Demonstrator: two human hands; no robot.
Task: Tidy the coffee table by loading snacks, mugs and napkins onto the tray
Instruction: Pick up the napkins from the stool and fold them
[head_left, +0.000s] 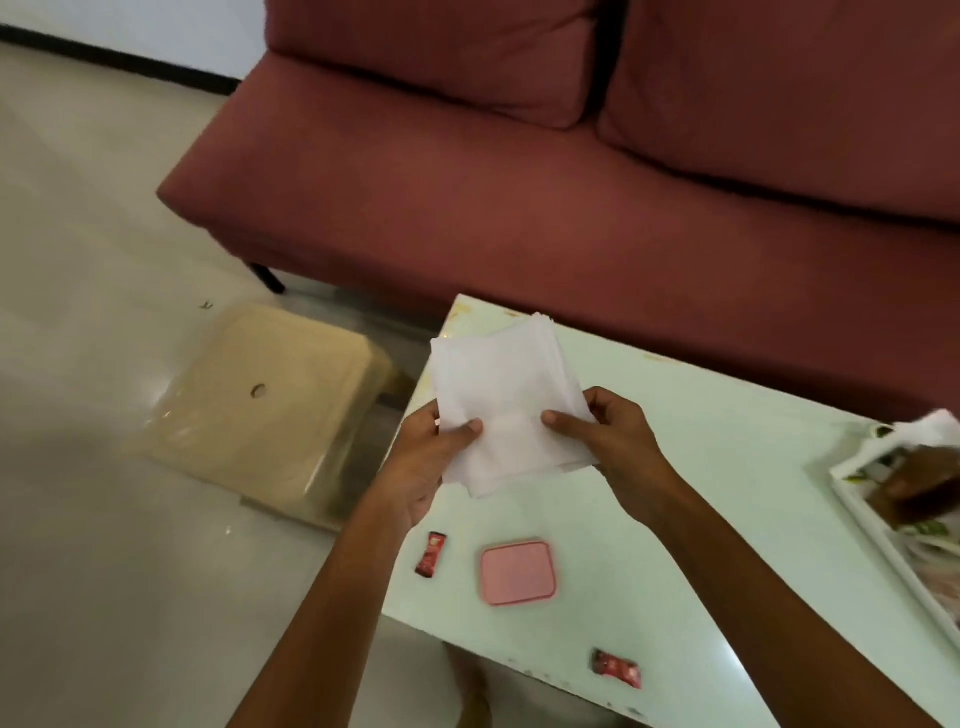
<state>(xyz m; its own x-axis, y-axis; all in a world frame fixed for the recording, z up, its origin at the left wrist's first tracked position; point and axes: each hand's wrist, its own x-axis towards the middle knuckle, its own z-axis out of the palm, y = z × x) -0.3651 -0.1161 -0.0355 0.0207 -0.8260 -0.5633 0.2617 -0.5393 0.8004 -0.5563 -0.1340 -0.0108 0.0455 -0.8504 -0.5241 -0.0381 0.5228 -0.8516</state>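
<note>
I hold a stack of white napkins (506, 400) above the left end of the pale coffee table (727, 493). My left hand (423, 462) pinches its lower left edge and my right hand (615, 441) pinches the lower right edge. Under my arms lie a red snack sachet (431, 554), a pink lidded box (518, 571) and a second red sachet (616, 669) near the front edge. The white tray (883, 540) sits at the right edge of view, holding a brown mug (919, 483), a white napkin (935, 428) and packets.
A dark red sofa (519, 208) runs along the far side of the table. A beige plastic stool (265, 410) stands on the tiled floor to the left of the table. The table's left corner is beneath the napkins.
</note>
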